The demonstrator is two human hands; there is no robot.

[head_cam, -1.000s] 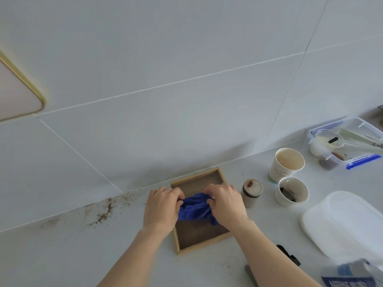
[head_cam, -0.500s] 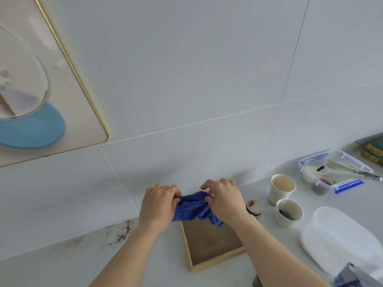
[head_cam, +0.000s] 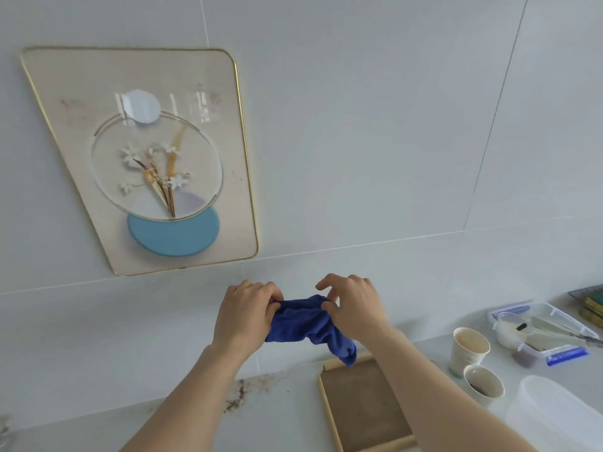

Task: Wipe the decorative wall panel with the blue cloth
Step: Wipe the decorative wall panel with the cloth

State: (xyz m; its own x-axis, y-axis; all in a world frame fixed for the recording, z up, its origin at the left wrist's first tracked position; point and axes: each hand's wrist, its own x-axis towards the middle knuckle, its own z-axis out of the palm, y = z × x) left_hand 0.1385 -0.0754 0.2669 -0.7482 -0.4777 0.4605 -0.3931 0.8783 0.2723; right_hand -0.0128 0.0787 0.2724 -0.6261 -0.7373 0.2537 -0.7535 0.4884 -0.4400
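Note:
The decorative wall panel (head_cam: 143,158) hangs on the tiled wall at upper left: beige, thin gold rim, a flower motif in a ring and a blue disc below. A bunched blue cloth (head_cam: 308,324) is held in the air below and to the right of the panel. My left hand (head_cam: 244,314) grips its left end in a fist. My right hand (head_cam: 354,308) pinches its right end with thumb and fingers, the other fingers spread. A tail of the cloth dangles over the wooden tray (head_cam: 365,406).
On the counter: the tray with a brown base, two paper cups (head_cam: 468,350), a clear lidded box with utensils (head_cam: 541,331), a white plastic lid (head_cam: 561,415) at right. Brown crumbs (head_cam: 241,393) lie along the wall joint at centre left.
Both hands have lifted the blue cloth up off the tray toward the wall. My view has tilted up, bringing the whole wall panel into sight.

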